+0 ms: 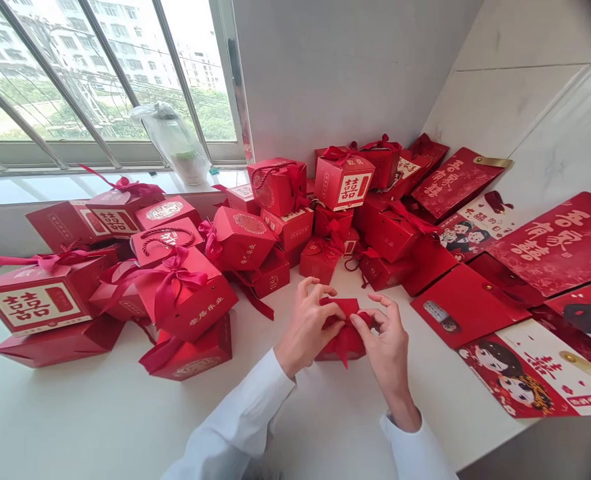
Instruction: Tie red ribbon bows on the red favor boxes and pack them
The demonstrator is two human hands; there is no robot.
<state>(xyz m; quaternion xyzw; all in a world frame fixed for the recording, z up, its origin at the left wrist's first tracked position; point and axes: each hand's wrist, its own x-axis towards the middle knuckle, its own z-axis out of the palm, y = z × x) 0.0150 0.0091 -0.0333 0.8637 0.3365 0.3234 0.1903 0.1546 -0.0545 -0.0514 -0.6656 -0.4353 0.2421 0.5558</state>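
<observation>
Red ribbon (342,310) was pinched between my left hand (305,327) and right hand (385,340), fingers closed on it above a small red box (331,352).

From here I can see the double happiness sign 囍 on the pale label (32,307) of a red gift box (50,320), and gold 安居乐业 on another red box (192,313).

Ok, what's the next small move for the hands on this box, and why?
Probably pull the red ribbon snug: the left hand and right hand are both at it on top of the red box, and it looks loosely gathered, unlike the neat bow on the nearby box.
</observation>
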